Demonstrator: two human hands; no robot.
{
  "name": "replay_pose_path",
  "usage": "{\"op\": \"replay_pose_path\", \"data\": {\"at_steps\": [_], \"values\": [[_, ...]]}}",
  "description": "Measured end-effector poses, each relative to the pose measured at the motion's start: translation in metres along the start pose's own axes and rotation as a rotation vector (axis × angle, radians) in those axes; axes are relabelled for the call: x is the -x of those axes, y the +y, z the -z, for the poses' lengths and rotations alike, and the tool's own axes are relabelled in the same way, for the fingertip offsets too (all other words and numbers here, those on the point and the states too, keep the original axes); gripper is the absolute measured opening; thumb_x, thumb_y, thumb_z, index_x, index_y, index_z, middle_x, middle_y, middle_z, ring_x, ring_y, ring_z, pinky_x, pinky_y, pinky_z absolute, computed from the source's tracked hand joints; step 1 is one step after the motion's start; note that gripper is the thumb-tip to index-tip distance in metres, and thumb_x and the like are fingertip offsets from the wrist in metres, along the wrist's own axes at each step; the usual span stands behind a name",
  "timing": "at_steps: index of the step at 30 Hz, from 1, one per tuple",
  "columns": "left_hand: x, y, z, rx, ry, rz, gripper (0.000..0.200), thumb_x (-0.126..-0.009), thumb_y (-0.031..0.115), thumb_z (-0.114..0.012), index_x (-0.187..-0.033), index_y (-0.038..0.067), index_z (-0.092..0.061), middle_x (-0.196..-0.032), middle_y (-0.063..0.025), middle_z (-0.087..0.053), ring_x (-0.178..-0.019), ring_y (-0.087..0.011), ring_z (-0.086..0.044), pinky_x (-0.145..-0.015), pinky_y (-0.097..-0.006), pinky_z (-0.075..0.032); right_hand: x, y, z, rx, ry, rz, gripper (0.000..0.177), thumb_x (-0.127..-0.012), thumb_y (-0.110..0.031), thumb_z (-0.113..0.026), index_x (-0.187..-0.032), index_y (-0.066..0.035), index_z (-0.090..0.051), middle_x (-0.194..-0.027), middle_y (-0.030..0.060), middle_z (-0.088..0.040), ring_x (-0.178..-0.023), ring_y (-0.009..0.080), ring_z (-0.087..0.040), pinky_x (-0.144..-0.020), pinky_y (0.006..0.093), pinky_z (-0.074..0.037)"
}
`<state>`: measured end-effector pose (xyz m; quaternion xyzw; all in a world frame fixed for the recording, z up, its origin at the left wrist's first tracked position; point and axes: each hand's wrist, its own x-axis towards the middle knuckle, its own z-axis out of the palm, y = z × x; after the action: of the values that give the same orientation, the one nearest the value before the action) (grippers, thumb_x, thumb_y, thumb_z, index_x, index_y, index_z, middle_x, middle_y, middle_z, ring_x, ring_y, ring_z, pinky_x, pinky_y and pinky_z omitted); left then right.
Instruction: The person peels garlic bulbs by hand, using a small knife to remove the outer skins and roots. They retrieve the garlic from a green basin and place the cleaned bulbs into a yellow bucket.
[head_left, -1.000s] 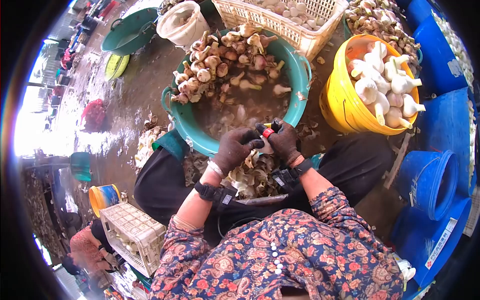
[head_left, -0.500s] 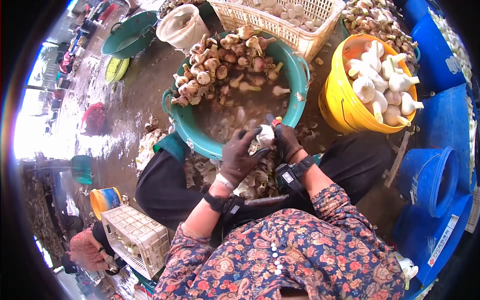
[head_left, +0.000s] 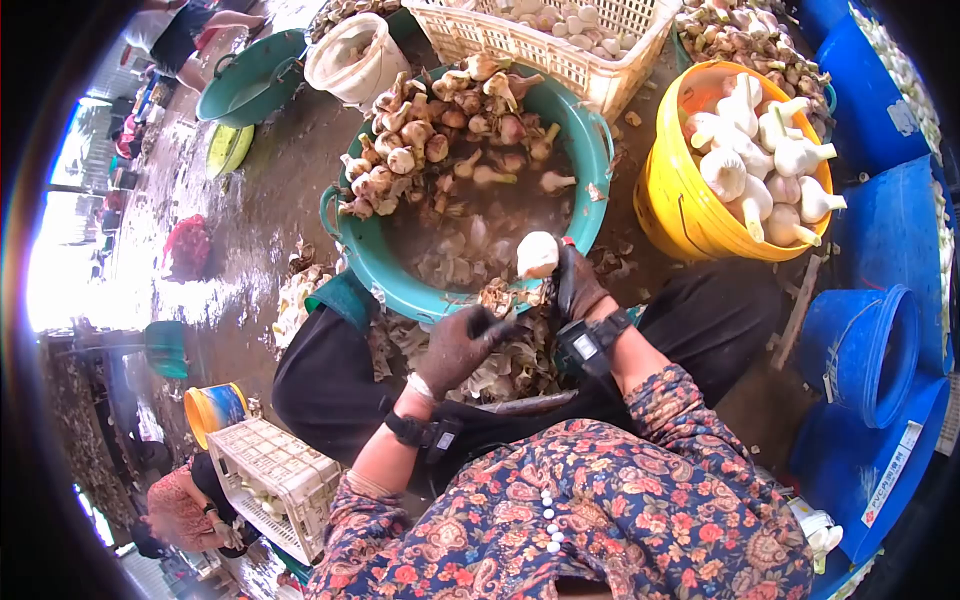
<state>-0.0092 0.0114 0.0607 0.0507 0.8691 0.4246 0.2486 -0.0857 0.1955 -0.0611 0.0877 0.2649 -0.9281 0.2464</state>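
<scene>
A white garlic bulb (head_left: 538, 254) is held up over the near rim of the green tub (head_left: 598, 205), gripped by my dark-gloved right hand (head_left: 580, 285). A bit of red shows at that hand's fingertips, mostly hidden by the glove. Lower and to the left, my gloved left hand (head_left: 455, 352) is apart from the bulb, thumb and fingers separated. Loose brown peelings (head_left: 508, 297) hang between the hands at the tub's edge. Unpeeled garlic bulbs (head_left: 415, 133) heap at the far side of the tub, above murky water. Papery skins (head_left: 500, 372) pile between my knees.
On the right stands a yellow bucket (head_left: 660, 205) of white garlic bulbs, with blue containers (head_left: 850, 345) beyond it. A cream crate (head_left: 520, 48) and a white bucket (head_left: 355, 62) sit behind the tub. Another person (head_left: 185, 505) works beside a crate (head_left: 275, 470) at lower left.
My left hand has drawn away from the bulb, down and to the left. The bulb now sits slightly higher in my right hand. Peelings have come into view beneath it.
</scene>
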Motion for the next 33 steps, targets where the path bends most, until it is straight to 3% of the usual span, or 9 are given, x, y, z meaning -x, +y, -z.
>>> {"op": "replay_pose_path", "data": {"at_steps": [2, 9, 14, 15, 18, 25, 27, 29, 33], "values": [[-0.013, 0.023, -0.004, 0.067, 0.427, -0.074, 0.033, -0.076, 0.021, -0.073, -0.101, 0.003, -0.06, -0.085, -0.0146, -0.061, -0.082, -0.0212, -0.06, -0.071, -0.0323, -0.048, -0.008, 0.017, 0.002, 0.111, 0.52, -0.025, 0.04, -0.089, -0.04, -0.052, -0.093, -0.001, -0.062, -0.081, 0.0087, -0.063, -0.072, 0.0187, -0.06, -0.065, 0.0329, -0.048], [-0.053, 0.016, -0.006, -0.038, 0.379, -0.34, 0.026, -0.074, 0.004, -0.07, -0.098, 0.005, -0.06, -0.082, -0.0095, -0.06, -0.075, -0.0235, -0.061, -0.068, -0.0297, -0.048, 0.01, 0.008, -0.003, 1.075, 0.418, 0.187, 0.053, -0.083, -0.046, -0.059, -0.069, 0.005, -0.06, -0.061, 0.0089, -0.056, -0.056, 0.0197, -0.05, -0.055, 0.0363, -0.039], [-0.028, 0.013, 0.007, 0.884, 0.141, -0.035, 0.008, -0.086, 0.01, -0.06, -0.091, 0.003, -0.06, -0.089, -0.0011, -0.06, -0.077, -0.0084, -0.055, -0.069, -0.0223, -0.046, 0.014, 0.003, -0.028, 0.298, 0.029, -0.214, 0.02, -0.07, -0.011, -0.066, -0.088, -0.007, -0.056, -0.081, 0.0075, -0.06, -0.076, 0.0214, -0.058, -0.065, 0.0312, -0.046], [-0.022, 0.014, 0.006, 0.981, 0.197, -0.011, 0.011, -0.087, 0.012, -0.058, -0.092, 0.002, -0.059, -0.092, -0.0029, -0.059, -0.079, -0.0094, -0.056, -0.07, -0.0234, -0.046, 0.008, 0.009, -0.03, 0.731, -0.262, 0.22, 0.026, -0.094, -0.026, -0.04, -0.1, -0.008, -0.058, -0.096, 0.0037, -0.064, -0.085, 0.0188, -0.063, -0.074, 0.0315, -0.051], [0.004, 0.009, 0.015, 1.476, 0.235, -0.132, 0.012, -0.084, 0.012, -0.059, -0.091, 0.003, -0.058, -0.089, -0.0032, -0.057, -0.078, -0.0122, -0.057, -0.071, -0.0261, -0.048, 0.016, -0.003, -0.043, -0.321, 0.053, -0.153, 0.028, -0.091, -0.028, -0.044, -0.102, -0.007, -0.058, -0.094, 0.005, -0.065, -0.082, 0.0192, -0.064, -0.075, 0.0344, -0.054], [-0.015, -0.006, 0.019, -0.22, 0.295, -0.057, 0.021, -0.085, 0.017, -0.062, -0.098, 0.001, -0.06, -0.082, -0.0095, -0.064, -0.072, -0.0142, -0.058, -0.069, -0.0282, -0.047, 0.023, -0.014, -0.052, -0.211, 0.148, -0.092, 0.028, -0.091, -0.035, -0.051, -0.096, -0.009, -0.061, -0.083, 0.0024, -0.063, -0.075, 0.0144, -0.062, -0.066, 0.029, -0.052], [-0.031, 0.0, 0.016, 0.083, 0.169, 0.219, 0.024, -0.084, 0.023, -0.063, -0.092, 0.0, -0.063, -0.08, -0.0155, -0.066, -0.073, -0.0262, -0.062, -0.069, -0.0329, -0.048, 0.026, -0.034, -0.029, -0.038, 0.221, -0.138, 0.028, -0.088, -0.035, -0.056, -0.099, -0.01, -0.06, -0.08, 0.0009, -0.062, -0.07, 0.013, -0.06, -0.063, 0.027, -0.051], [-0.055, -0.012, 0.007, 0.041, 0.272, 0.076, 0.029, -0.082, 0.026, -0.065, -0.094, 0.0, -0.063, -0.082, -0.015, -0.066, -0.077, -0.0279, -0.064, -0.069, -0.0332, -0.048, 0.032, -0.065, -0.062, 0.064, 0.142, 0.557, 0.046, -0.085, -0.042, -0.057, -0.112, -0.004, -0.052, -0.097, 0.0099, -0.057, -0.08, 0.0208, -0.058, -0.072, 0.0342, -0.049], [-0.119, -0.02, 0.004, -0.117, 0.296, 0.048, 0.043, -0.08, 0.029, -0.069, -0.105, -0.003, -0.058, -0.094, -0.0144, -0.065, -0.086, -0.0197, -0.061, -0.077, -0.0306, -0.047, 0.065, -0.143, -0.079, -0.412, -0.36, 0.195, 0.082, -0.086, -0.068, -0.032, -0.131, 0.0, -0.042, -0.111, 0.0135, -0.059, -0.091, 0.0268, -0.06, -0.074, 0.0356, -0.05]]}}
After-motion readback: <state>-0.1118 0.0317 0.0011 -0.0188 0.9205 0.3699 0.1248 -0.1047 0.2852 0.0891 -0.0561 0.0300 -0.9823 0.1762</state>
